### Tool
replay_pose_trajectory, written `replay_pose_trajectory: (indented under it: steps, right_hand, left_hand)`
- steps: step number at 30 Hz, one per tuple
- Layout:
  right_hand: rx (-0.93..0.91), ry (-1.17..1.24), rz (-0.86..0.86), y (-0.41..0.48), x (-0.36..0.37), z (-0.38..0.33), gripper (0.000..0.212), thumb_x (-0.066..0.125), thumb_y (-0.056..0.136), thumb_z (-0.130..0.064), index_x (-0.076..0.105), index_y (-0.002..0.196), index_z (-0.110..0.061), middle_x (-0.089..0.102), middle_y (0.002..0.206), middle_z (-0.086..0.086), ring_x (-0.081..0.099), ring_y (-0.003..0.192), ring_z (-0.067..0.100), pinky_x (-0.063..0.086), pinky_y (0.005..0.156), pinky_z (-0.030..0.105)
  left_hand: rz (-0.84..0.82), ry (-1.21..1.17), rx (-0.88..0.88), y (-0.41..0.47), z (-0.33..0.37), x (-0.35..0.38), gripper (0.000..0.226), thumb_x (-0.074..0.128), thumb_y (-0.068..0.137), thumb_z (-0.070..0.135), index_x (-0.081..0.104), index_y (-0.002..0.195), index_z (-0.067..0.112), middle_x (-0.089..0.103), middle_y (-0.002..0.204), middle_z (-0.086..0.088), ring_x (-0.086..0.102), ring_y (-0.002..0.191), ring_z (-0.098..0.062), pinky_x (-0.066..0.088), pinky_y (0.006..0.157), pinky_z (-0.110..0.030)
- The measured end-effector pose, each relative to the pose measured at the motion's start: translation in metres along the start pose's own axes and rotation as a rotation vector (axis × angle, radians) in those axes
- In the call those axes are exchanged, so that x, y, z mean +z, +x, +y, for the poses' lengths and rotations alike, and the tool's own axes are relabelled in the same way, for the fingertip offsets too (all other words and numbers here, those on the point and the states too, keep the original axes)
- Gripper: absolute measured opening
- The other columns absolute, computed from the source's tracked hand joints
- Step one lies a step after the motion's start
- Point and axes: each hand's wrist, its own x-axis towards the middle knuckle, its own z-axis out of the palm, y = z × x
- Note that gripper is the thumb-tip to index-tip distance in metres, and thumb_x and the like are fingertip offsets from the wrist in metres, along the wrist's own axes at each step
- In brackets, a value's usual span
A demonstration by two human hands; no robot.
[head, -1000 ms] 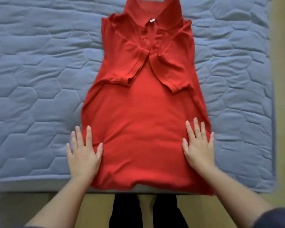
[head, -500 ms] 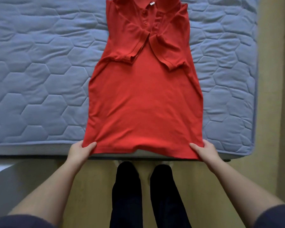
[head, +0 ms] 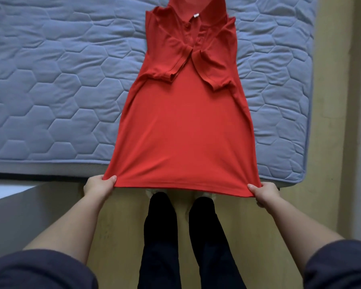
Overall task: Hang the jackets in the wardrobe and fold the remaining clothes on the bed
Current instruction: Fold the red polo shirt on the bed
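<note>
Head view showed a red shirt (head: pixel 181 132) lying front-up on the bed (head: pixel 50 80), with its collar (head: pixel 196 6) at the far end and both sleeves (head: pixel 167 67) folded across the chest. Its hem (head: pixel 181 184) hung just past the bed's near edge. The left hand (head: pixel 98 186) pinched the hem's left corner and the right hand (head: pixel 264 191) pinched the right corner, so the hem was taut between them. The knit looked light, soft and limp, and would probably sag if held at one point. The two hem corners seemed the right hold for carrying the bottom toward the collar.
</note>
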Motion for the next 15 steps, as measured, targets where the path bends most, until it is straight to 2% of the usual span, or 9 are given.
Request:
replay_pose_trajectory:
  steps: [2,4,7,10,12,14,15]
  right_hand:
    - [0.079,0.030,-0.042,-0.022,-0.011,0.008,0.035,0.066,0.090,-0.021,0.061,0.119,-0.001,0.055,0.090,0.014,0.050,0.071,0.028,0.047,0.066,0.036]
    - [0.170,0.092,-0.085,-0.046,-0.024,0.016,0.032,0.065,0.091,-0.017,0.060,0.118,-0.003,0.053,0.086,0.012,0.044,0.062,0.021,0.042,0.054,0.029]
    - [0.247,0.209,-0.147,-0.080,-0.045,0.015,0.018,0.061,0.093,-0.016,0.061,0.108,-0.006,0.052,0.071,0.008,0.046,0.058,0.017,0.039,0.053,0.026]
    - [0.280,0.513,-0.205,-0.101,-0.076,-0.020,0.005,0.052,0.096,-0.018,0.053,0.093,-0.014,0.058,0.076,0.006,0.056,0.063,0.019,0.041,0.057,0.029]
    - [0.255,0.714,-0.240,-0.105,-0.102,-0.062,0.016,0.045,0.096,-0.021,0.050,0.082,-0.015,0.063,0.067,0.005,0.061,0.055,0.020,0.041,0.059,0.030]
    - [0.172,0.858,-0.250,-0.106,-0.130,-0.114,0.027,0.041,0.098,-0.022,0.050,0.074,-0.014,0.062,0.047,0.004,0.061,0.039,0.016,0.044,0.061,0.030]
    - [0.119,0.922,-0.242,-0.107,-0.145,-0.139,0.029,0.041,0.098,-0.022,0.050,0.072,-0.013,0.060,0.042,0.003,0.061,0.038,0.015,0.047,0.060,0.030]
  left_hand:
    - [-0.030,-0.019,-0.057,-0.019,-0.011,-0.013,0.020,0.065,0.088,0.028,0.070,0.096,0.010,0.064,0.067,-0.008,0.060,0.061,-0.026,0.047,0.057,-0.029]
    - [-0.060,-0.081,-0.125,-0.041,-0.024,-0.025,0.017,0.067,0.088,0.023,0.070,0.093,0.007,0.062,0.063,-0.006,0.054,0.052,-0.022,0.042,0.052,-0.026]
    - [-0.113,-0.228,-0.201,-0.072,-0.027,-0.046,0.012,0.064,0.089,0.017,0.067,0.088,0.005,0.058,0.063,-0.008,0.049,0.051,-0.022,0.040,0.054,-0.025]
    - [-0.200,-0.461,-0.218,-0.094,0.007,-0.070,0.013,0.055,0.094,0.016,0.057,0.083,0.009,0.055,0.067,-0.008,0.052,0.054,-0.022,0.040,0.056,-0.028]
    - [-0.262,-0.615,-0.174,-0.103,0.048,-0.089,0.017,0.045,0.098,0.017,0.053,0.083,0.013,0.060,0.057,-0.007,0.058,0.048,-0.019,0.039,0.057,-0.029]
    - [-0.327,-0.756,-0.095,-0.106,0.100,-0.112,0.024,0.035,0.101,0.018,0.051,0.083,0.015,0.063,0.047,-0.003,0.061,0.060,-0.019,0.042,0.064,-0.032]
    - [-0.350,-0.817,-0.043,-0.106,0.128,-0.124,0.028,0.032,0.102,0.018,0.051,0.082,0.014,0.064,0.047,-0.001,0.060,0.068,-0.019,0.043,0.067,-0.034]
